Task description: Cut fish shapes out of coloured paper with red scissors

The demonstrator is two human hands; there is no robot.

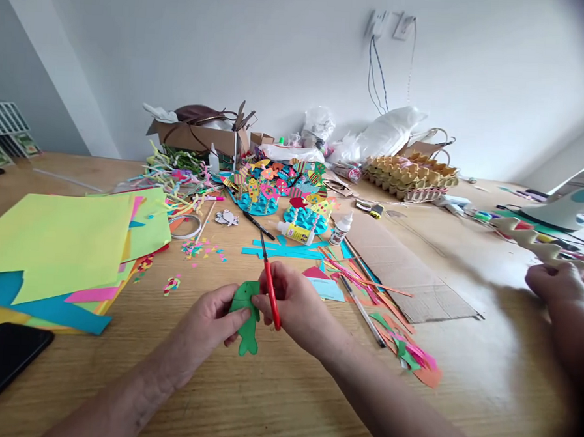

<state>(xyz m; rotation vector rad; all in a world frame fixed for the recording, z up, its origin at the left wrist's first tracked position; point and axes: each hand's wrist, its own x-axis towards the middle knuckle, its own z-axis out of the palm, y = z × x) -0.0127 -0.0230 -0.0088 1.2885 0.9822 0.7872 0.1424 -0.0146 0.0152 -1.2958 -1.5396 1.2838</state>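
Between the thumb and fingers of my left hand (208,322) is a green paper fish (248,337), cut out, with a dark eye spot and a line across it near the head. My right hand (300,304) is closed around red-handled scissors (272,289), their dark blades pointing up and away from me. The fingertips of that hand also touch the fish's right edge. Beyond my hands lie blue paper strips (283,251), a yellow-labelled glue bottle (296,232) and a black pen (259,225).
Coloured paper sheets (60,239) and a black phone (7,366) lie at left. Right of my hands are paper scraps (415,355), a pen (363,311) and flat cardboard (397,263). Decorated fish models (258,205) stand behind. Another person's hand (557,291) holds egg-carton card at right.
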